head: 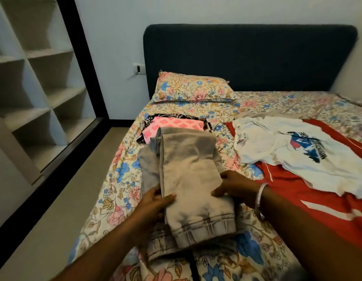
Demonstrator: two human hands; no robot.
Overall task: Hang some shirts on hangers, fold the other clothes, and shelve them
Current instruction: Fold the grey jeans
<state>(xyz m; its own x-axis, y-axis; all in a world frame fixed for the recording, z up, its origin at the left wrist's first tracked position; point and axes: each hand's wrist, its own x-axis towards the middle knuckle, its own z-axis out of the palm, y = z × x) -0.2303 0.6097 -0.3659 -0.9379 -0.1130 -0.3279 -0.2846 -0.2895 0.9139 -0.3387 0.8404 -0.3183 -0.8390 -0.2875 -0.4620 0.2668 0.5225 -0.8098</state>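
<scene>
A pair of grey jeans (pixel 186 179), folded lengthwise and partly doubled over, lay on the flowered bedsheet (pixel 119 179) at the lower centre of the frame. Its left edge was gripped by the left hand (pixel 153 205), thumb on top and fingers tucked beneath the cloth. The right hand (pixel 234 187) was pressed on the right edge with fingers bent over the fabric; whether anything was pinched under them could not be told.

The step in hand was judged to be the final fold. It would be done well if the seams were kept lined up, the waistband end nearest the bottom of the frame was squared against the layer below, and the stack was flattened before being lifted, both edges supported so the layers did not slide apart.

Just above the jeans, a pink patterned cloth (pixel 174 126) sat folded. At the right of the frame a white printed shirt (pixel 287 147) was spread over a red garment (pixel 307 199), both unfolded. Open shelves (pixel 44 94) were seen at the upper left.
</scene>
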